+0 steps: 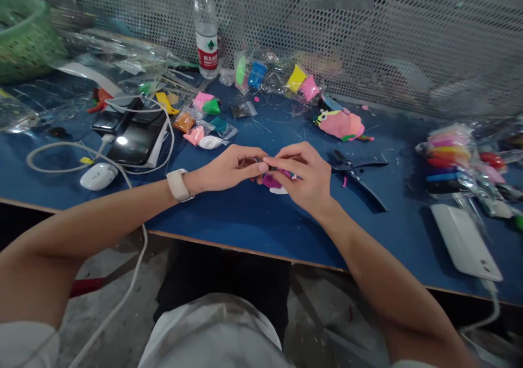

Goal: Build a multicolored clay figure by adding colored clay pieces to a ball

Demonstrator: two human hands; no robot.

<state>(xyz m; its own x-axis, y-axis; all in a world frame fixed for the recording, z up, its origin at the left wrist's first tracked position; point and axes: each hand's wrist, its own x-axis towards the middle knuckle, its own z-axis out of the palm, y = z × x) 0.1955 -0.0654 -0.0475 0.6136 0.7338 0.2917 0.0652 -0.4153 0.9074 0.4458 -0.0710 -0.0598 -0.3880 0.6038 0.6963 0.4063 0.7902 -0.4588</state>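
Observation:
Both of my hands meet over the middle of the blue table, fingertips touching. My left hand (pixel 241 166) is closed in a pinch, and what sits in its fingertips is too small and covered to name. My right hand (pixel 307 178) curls its fingers round a piece of purple modelling clay (pixel 269 182), which they partly hide. Under the purple clay a white part (pixel 279 190) shows, and small coloured bits peek out between the right fingers. Beyond the right hand lies a pink clay figure (pixel 339 124) with a yellow and white end and green bits.
Black-handled pliers (pixel 359 180) lie right of my right hand. Bagged clay (pixel 447 155) and a white power bank (pixel 466 241) are further right. Clay packets (pixel 196 134), a phone (pixel 137 142), a white cable and a mouse-like case (pixel 98 176) lie left. A water bottle (pixel 206 36) stands behind.

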